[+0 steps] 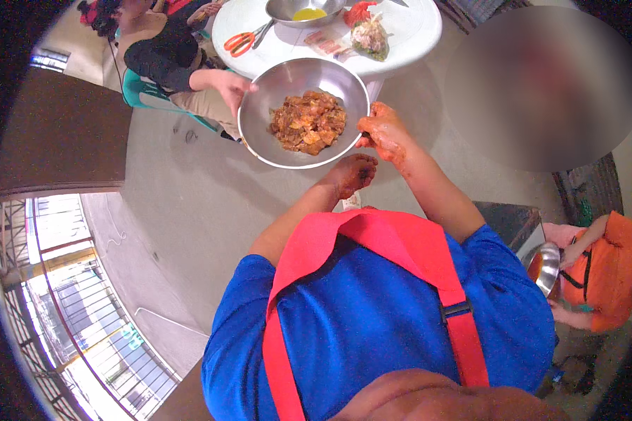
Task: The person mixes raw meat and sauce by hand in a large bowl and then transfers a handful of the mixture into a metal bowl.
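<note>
A wide steel bowl (250,110) holds a heap of sauce-coated meat pieces (308,123). My right hand (384,131), smeared with reddish sauce, grips the bowl's right rim. A seated person's hand (231,89) touches the rim on the opposite side. Below the bowl, my left hand (355,175) is apart from it, its fingers curled and stained with sauce; whether anything lies inside them cannot be told.
On the white round table (411,37) are a steel bowl (279,11) with yellow liquid, orange-handled scissors (239,43) and plastic bags (369,39) of food. A person in orange (613,273) holds another steel bowl (549,269) at right. A green chair (131,89) stands at left.
</note>
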